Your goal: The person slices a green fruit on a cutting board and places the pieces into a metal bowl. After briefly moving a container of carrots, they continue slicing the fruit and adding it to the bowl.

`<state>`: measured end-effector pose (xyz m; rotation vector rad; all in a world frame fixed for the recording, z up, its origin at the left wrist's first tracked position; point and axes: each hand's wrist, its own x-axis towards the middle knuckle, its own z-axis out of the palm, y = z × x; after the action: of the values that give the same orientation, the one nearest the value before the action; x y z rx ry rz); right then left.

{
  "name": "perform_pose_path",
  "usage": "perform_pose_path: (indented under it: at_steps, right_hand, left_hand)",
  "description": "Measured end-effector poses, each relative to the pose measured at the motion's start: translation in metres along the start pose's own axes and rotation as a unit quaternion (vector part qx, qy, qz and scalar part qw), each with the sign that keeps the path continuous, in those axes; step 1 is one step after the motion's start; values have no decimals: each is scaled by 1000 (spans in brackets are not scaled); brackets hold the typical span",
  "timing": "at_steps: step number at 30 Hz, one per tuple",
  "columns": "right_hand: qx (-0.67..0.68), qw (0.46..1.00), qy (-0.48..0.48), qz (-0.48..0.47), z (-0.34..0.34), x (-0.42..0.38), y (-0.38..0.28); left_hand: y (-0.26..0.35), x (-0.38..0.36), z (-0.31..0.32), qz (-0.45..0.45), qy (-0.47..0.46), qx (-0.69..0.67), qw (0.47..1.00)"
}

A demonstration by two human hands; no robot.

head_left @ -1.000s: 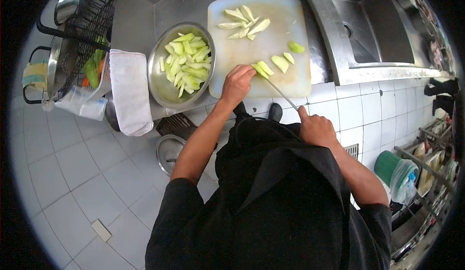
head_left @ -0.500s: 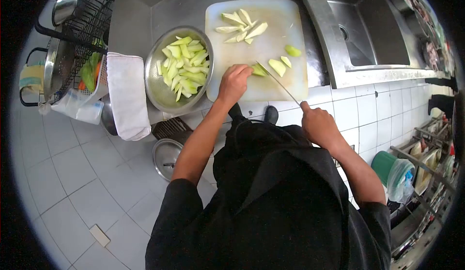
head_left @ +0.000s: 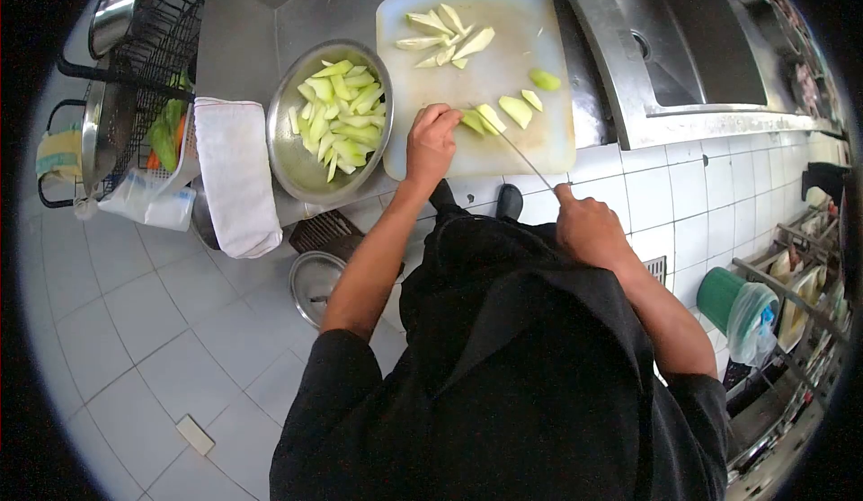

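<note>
My left hand point(head_left: 431, 141) presses a pale green vegetable piece point(head_left: 473, 121) down on the white cutting board point(head_left: 503, 141). My right hand point(head_left: 586, 224) grips the handle of a knife point(head_left: 517, 150), whose blade runs up to the piece beside my left fingers. A freshly cut slice point(head_left: 491, 116) lies at the blade, with more slices point(head_left: 526, 106) to its right. A pile of cut strips point(head_left: 442, 37) sits at the board's far side. A steel bowl point(head_left: 292, 155) left of the board holds several green strips point(head_left: 342, 115).
A folded white cloth point(head_left: 235, 173) hangs over the counter edge left of the bowl. A black wire rack point(head_left: 144, 70) with pots stands at far left. A steel sink point(head_left: 701, 43) is to the right. A pot lid point(head_left: 315, 285) lies on the tiled floor; a green bucket point(head_left: 726, 301) at right.
The knife blade came down through the vegetable piece and another slice has come off beside it. My left hand stays on the piece; the view shifted slightly.
</note>
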<state>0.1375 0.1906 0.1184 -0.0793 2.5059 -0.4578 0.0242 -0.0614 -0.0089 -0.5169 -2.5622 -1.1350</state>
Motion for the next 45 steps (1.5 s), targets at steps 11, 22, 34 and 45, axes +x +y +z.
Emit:
perform_pose_path:
  at_steps: [11, 22, 34, 45]
  right_hand:
    - [48, 997, 7, -53, 6, 11, 5]
    - [-27, 999, -11, 20, -12, -6, -23]
    - [44, 998, -10, 38, 4, 2, -5]
    - [59, 998, 24, 2, 15, 7, 5]
  left_hand:
    - [13, -15, 35, -93, 107, -75, 987]
    - [11, -16, 44, -42, 73, -8, 996]
    - [-2, 17, 15, 70, -100, 28, 992]
    - [1, 22, -3, 29, -150, -18, 988]
